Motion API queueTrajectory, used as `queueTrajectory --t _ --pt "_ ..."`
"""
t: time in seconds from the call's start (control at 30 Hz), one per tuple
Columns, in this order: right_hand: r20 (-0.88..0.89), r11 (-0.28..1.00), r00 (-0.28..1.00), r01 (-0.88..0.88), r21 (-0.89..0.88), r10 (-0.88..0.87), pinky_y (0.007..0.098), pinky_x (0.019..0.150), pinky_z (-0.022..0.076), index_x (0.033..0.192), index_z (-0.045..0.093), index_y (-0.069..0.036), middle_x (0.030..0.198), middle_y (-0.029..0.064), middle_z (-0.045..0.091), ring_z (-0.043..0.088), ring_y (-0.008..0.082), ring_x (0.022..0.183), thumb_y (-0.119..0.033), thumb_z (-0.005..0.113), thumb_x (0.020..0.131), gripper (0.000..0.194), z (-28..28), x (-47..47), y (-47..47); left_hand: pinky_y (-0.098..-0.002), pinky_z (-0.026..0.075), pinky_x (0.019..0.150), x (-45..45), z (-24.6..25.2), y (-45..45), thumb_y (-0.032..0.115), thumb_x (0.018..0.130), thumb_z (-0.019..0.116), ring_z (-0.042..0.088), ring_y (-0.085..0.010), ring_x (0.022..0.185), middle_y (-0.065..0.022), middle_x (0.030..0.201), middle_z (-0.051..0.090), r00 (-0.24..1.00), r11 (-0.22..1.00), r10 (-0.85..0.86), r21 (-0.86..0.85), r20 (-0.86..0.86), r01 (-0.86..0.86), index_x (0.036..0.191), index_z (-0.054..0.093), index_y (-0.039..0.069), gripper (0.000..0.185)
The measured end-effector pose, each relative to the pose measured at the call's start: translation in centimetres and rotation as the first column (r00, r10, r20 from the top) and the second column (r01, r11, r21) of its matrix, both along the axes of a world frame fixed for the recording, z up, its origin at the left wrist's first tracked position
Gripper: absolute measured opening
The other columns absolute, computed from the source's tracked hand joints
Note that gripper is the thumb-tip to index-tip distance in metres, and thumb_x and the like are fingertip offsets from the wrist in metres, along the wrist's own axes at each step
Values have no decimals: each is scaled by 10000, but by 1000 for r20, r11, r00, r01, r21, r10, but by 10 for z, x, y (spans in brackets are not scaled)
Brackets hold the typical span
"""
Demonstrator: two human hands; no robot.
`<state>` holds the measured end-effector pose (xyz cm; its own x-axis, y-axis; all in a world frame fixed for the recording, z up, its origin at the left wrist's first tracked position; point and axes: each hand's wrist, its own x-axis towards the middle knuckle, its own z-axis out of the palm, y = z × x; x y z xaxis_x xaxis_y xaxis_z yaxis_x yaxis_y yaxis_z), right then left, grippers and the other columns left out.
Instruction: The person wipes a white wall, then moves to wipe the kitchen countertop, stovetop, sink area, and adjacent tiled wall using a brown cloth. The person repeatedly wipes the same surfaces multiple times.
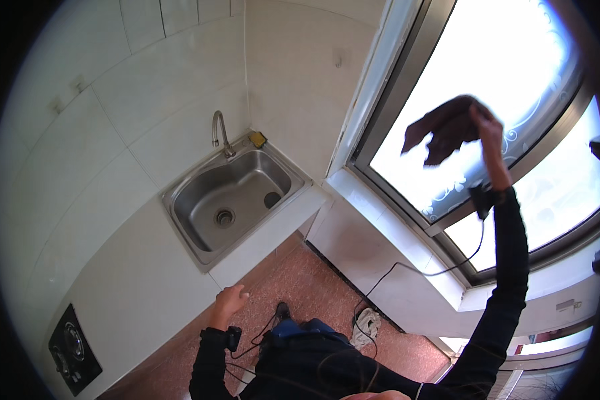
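Observation:
My right hand (489, 132) is raised in front of the window and grips a dark brown cloth (447, 125), which hangs in folds to the left of the fingers. Behind the cloth is the bright glass pane (485, 60) with a white floral pattern; whether the cloth touches it I cannot tell. Low beside the counter's front edge, my left hand (231, 301) has its fingers loosely curled, and nothing shows in it. Both wrists carry a black strapped device with a cable.
A stainless steel sink (250, 200) with a faucet (220, 132) and a yellow sponge (257, 139) is set in the white counter (145, 270). A gas stove (73, 350) sits at lower left. A pale cloth (366, 327) and a black cable (367, 295) lie by my feet.

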<state>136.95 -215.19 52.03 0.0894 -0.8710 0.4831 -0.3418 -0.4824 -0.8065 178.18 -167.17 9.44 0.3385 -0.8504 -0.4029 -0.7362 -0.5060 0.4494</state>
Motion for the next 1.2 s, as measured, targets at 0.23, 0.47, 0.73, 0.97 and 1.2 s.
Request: queueTrajectory --t 0.23,0.47,0.73,0.97,1.2 --pt "163 -28 707 198 -980 -688 444 1003 470 1197 694 -75 1202 155 665 609 340 1154 -333 647 937 369 175 3 -94 -469 503 944 16 1 -13 387 901 632 629 -375 1108 -185 1182 678 996 997 63 39 -56 -61 1263 640 77 477" --pt "-90 104 576 -10 -995 -812 630 1110 288 1502 383 -374 1561 -9 368 305 292 1459 -321 582 969 572 105 13 -153 -488 527 830 9 -22 13 367 859 653 654 -392 961 -176 993 698 955 952 295 80 2 -295 977 675 66 324" --pt "-586 473 369 -356 -806 -721 581 1161 218 1495 437 -203 1607 70 310 250 345 1491 -372 572 915 619 -58 9 -113 -488 532 809 -8 -60 -14 337 842 646 663 -399 928 -205 928 682 951 952 304 -19 -59 -305 897 677 48 295" --pt "-810 614 117 -593 -522 -575 531 1048 320 1267 579 -178 1376 30 485 385 257 1372 -259 600 749 525 -243 -14 -83 -458 548 813 9 -77 -19 304 832 667 687 -374 930 -186 968 714 872 859 488 -162 -23 -485 960 715 49 290" --pt "-956 549 205 -784 -289 -212 454 902 471 1037 644 -115 1145 124 589 571 298 1068 -214 616 775 281 -335 -77 -72 -490 503 803 17 -109 37 126 828 633 648 -391 910 -191 957 684 711 712 690 -298 132 -636 977 663 -31 219"
